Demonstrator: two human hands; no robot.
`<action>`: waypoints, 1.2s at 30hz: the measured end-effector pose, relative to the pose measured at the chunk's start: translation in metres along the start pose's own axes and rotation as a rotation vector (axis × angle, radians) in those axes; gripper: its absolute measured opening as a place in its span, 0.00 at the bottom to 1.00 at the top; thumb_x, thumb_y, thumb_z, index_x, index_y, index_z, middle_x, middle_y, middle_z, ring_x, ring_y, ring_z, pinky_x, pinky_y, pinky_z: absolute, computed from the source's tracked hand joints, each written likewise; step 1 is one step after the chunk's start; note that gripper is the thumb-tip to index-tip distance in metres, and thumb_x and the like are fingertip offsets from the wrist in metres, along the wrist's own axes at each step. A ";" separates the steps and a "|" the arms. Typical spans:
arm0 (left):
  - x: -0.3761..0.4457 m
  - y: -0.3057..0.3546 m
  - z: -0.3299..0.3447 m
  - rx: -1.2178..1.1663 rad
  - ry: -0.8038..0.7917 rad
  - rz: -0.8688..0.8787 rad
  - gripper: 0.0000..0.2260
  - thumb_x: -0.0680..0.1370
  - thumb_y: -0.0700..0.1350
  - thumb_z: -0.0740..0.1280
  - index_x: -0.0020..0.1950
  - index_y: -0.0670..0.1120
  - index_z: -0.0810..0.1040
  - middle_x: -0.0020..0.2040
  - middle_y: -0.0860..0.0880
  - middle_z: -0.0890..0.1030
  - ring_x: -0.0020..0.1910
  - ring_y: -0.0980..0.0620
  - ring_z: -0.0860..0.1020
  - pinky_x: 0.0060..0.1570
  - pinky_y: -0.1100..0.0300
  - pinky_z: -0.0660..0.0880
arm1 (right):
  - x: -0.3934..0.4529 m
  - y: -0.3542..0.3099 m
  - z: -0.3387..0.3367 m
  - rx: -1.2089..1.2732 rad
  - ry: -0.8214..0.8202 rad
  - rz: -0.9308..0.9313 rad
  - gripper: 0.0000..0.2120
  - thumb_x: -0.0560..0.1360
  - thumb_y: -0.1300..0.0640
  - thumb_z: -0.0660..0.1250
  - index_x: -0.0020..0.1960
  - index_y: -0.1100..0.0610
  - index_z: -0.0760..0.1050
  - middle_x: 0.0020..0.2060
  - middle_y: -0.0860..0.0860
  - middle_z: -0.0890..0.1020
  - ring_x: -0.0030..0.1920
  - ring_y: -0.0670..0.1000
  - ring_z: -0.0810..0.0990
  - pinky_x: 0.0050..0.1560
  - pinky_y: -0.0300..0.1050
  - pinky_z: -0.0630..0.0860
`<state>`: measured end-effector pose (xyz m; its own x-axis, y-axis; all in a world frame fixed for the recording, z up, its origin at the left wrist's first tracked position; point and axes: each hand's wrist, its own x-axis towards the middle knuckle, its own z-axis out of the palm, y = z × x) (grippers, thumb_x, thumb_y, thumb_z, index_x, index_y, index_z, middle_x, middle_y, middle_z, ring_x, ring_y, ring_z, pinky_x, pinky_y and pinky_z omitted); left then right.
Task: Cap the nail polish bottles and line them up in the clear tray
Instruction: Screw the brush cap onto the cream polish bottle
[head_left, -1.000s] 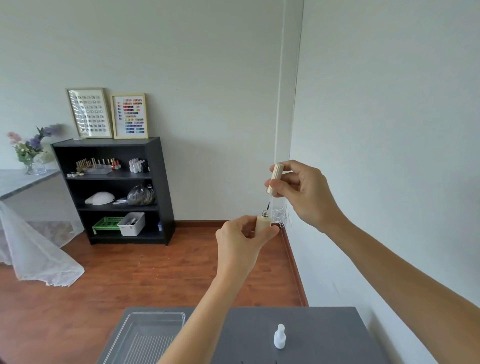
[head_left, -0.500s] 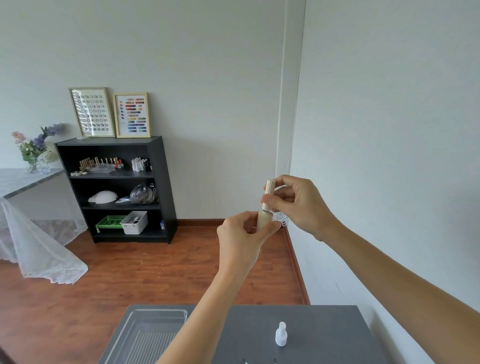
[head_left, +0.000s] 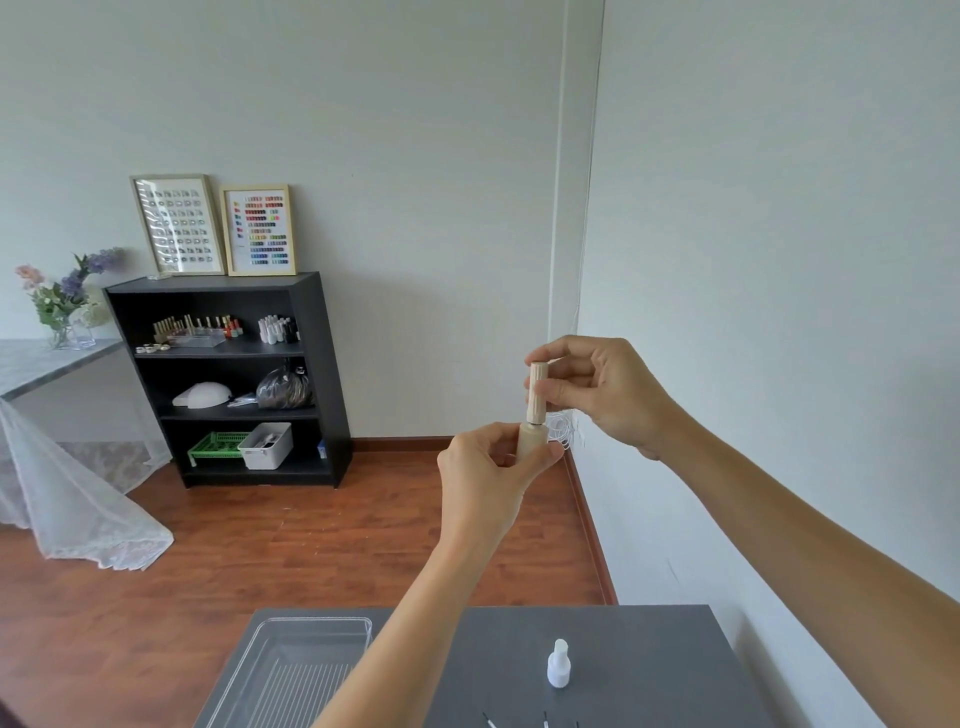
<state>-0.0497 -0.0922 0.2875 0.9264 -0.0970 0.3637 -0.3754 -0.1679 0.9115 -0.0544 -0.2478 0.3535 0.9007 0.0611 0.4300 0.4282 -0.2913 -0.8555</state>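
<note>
I hold a beige nail polish bottle (head_left: 531, 440) upright in the air in my left hand (head_left: 491, 470), fingers wrapped around its body. My right hand (head_left: 597, 392) pinches the ribbed beige cap (head_left: 536, 392), which sits down on the bottle's neck. A small white bottle (head_left: 558, 665) stands on the dark grey table (head_left: 649, 670) below. The clear tray (head_left: 291, 670) lies at the table's left end; nothing shows in its visible part, and my left forearm covers its right edge.
Thin brush tips (head_left: 543, 719) poke in at the table's front edge. A white wall (head_left: 779, 312) runs close along the right. Across the wooden floor stands a black shelf (head_left: 234, 379) with more bottles, and a draped table (head_left: 52, 415) at far left.
My right hand has come down with the cap, from held above the bottle with the brush showing to seated on the neck. The view has shifted slightly.
</note>
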 end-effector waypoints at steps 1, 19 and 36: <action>0.000 0.000 0.001 -0.001 -0.001 -0.002 0.07 0.67 0.55 0.79 0.39 0.57 0.84 0.35 0.60 0.85 0.38 0.57 0.82 0.37 0.71 0.75 | 0.000 0.000 0.000 -0.035 0.043 -0.001 0.07 0.72 0.64 0.74 0.49 0.58 0.80 0.39 0.55 0.85 0.40 0.52 0.86 0.44 0.44 0.82; -0.002 0.001 0.003 0.021 -0.002 0.032 0.06 0.67 0.55 0.79 0.37 0.58 0.83 0.35 0.56 0.85 0.36 0.54 0.82 0.38 0.64 0.77 | -0.002 -0.001 0.003 -0.097 0.096 0.023 0.09 0.68 0.59 0.79 0.43 0.59 0.80 0.35 0.56 0.84 0.35 0.49 0.84 0.38 0.43 0.81; -0.001 -0.002 0.005 0.025 -0.018 0.006 0.07 0.66 0.55 0.79 0.37 0.55 0.84 0.35 0.56 0.85 0.36 0.54 0.82 0.37 0.64 0.77 | -0.006 0.011 -0.008 0.078 -0.021 0.057 0.09 0.72 0.64 0.74 0.51 0.57 0.82 0.45 0.56 0.87 0.47 0.53 0.87 0.52 0.45 0.81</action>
<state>-0.0499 -0.0962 0.2843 0.9236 -0.1161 0.3653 -0.3817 -0.1913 0.9043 -0.0558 -0.2592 0.3434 0.9249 0.0668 0.3742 0.3795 -0.2194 -0.8988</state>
